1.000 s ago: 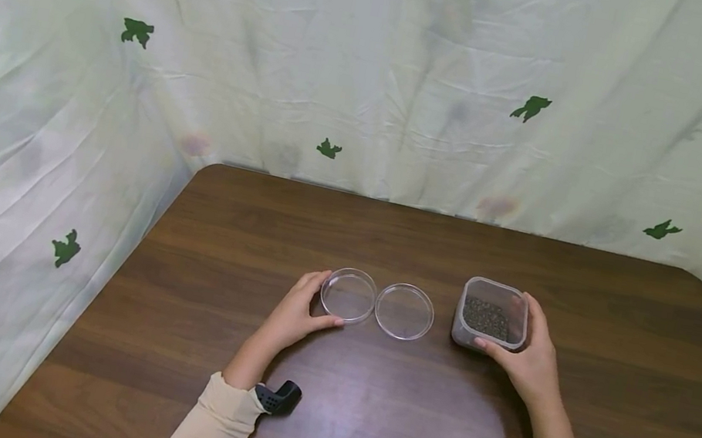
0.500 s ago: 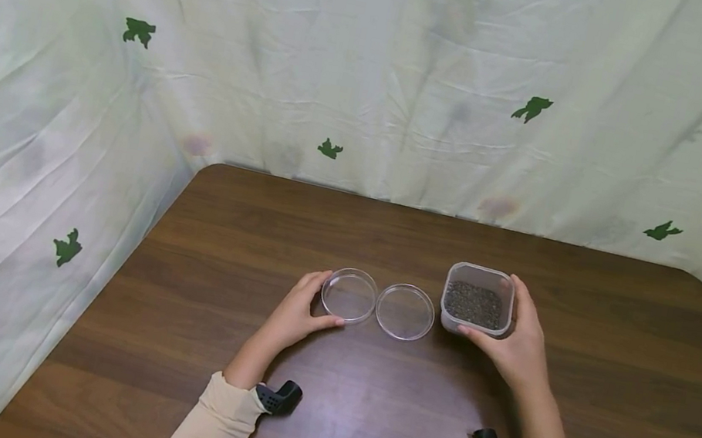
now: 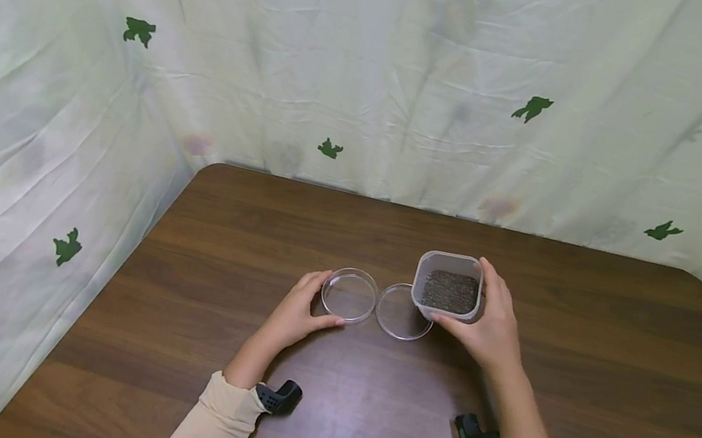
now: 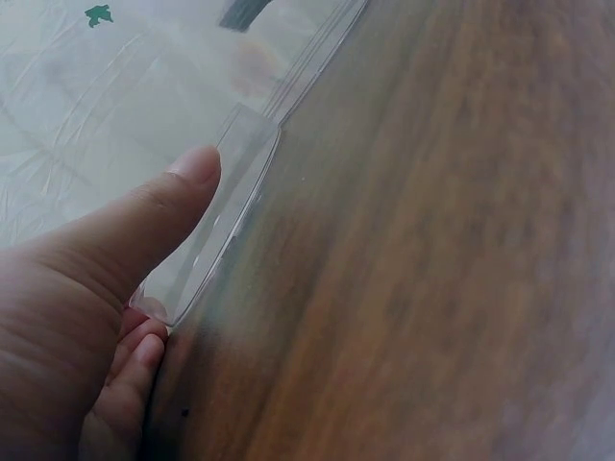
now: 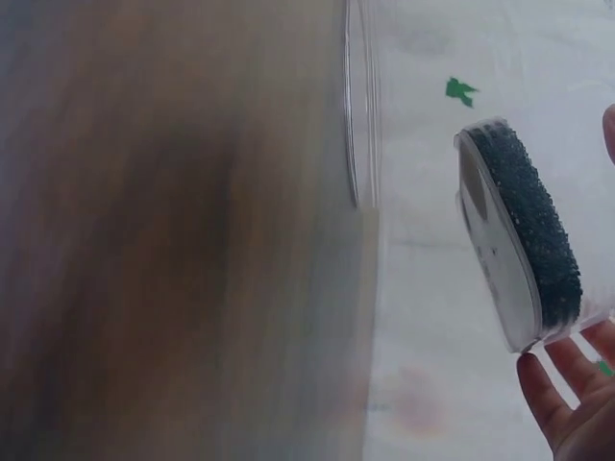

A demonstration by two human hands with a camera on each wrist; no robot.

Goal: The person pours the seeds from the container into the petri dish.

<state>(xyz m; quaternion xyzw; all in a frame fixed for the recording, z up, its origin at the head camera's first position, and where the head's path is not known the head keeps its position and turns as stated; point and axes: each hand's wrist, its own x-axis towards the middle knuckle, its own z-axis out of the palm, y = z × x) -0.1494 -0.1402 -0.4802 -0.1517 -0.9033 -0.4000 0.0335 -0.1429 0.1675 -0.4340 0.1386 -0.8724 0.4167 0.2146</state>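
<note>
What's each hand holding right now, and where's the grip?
Right hand grips the square clear tub of dark granules by its side walls, lifted off the table. Left hand pinches the left petri dish at its rim, on the table.

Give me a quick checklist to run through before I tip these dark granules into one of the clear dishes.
1. Right hand grips the square container: ok.
2. Granules inside the container, none seen spilled on the table: ok.
3. Left hand steadies the left petri dish: ok.
4. Container over the right petri dish: it overlaps only that dish's right edge; not ok.
5. Both dishes uncovered: cannot tell.
</note>
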